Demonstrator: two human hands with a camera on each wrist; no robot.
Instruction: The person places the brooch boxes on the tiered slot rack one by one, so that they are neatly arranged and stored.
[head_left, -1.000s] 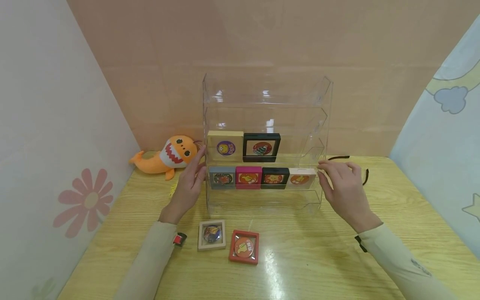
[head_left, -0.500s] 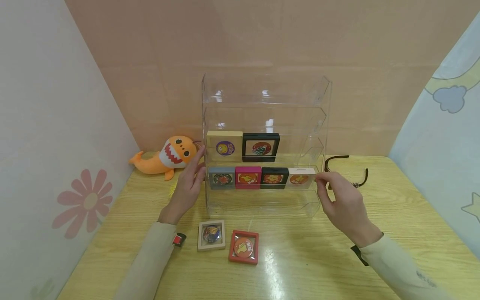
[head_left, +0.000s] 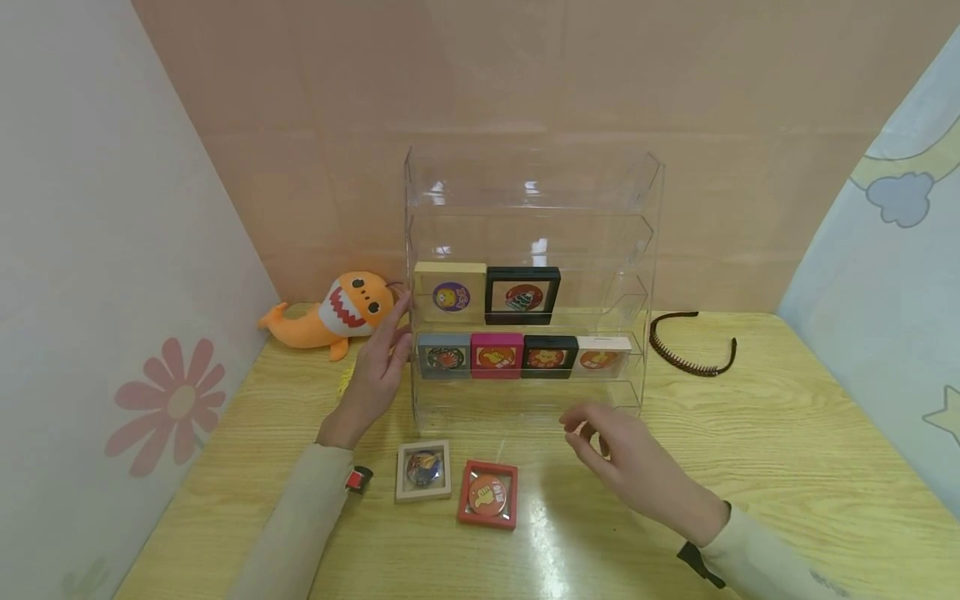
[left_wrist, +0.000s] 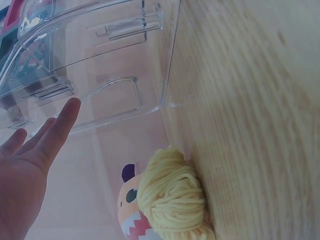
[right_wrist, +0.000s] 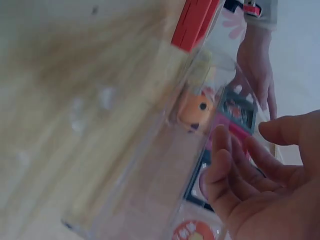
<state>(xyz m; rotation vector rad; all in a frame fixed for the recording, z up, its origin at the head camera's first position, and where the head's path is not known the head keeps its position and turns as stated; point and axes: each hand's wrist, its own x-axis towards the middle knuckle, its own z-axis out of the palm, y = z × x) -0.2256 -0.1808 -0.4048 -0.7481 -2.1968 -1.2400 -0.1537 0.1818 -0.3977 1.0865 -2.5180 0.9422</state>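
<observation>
A clear acrylic display rack (head_left: 528, 229) stands upright on the wooden table. Its lower occupied shelf holds a grey frame (head_left: 445, 356), a pink frame (head_left: 497, 339), a black frame (head_left: 551, 356) and a cream frame (head_left: 604, 343) side by side. On the shelf above are a yellow frame (head_left: 450, 268) and a larger black frame (head_left: 522, 272). My left hand (head_left: 372, 375) rests with extended fingers against the rack's left side. My right hand (head_left: 630, 458), fingers loosely bent and holding nothing, hovers in front of the rack's lower right.
Flat on the table lie a beige frame (head_left: 402, 492) and a red frame (head_left: 487, 523), in front of the rack. An orange plush shark (head_left: 303, 329) and a yellow yarn ball (left_wrist: 172, 197) sit to the left. A brown headband (head_left: 678, 360) lies at right.
My right hand was at the rack's right edge, touching beside the cream frame. It has come away, moving down and to the left. The left hand stays put.
</observation>
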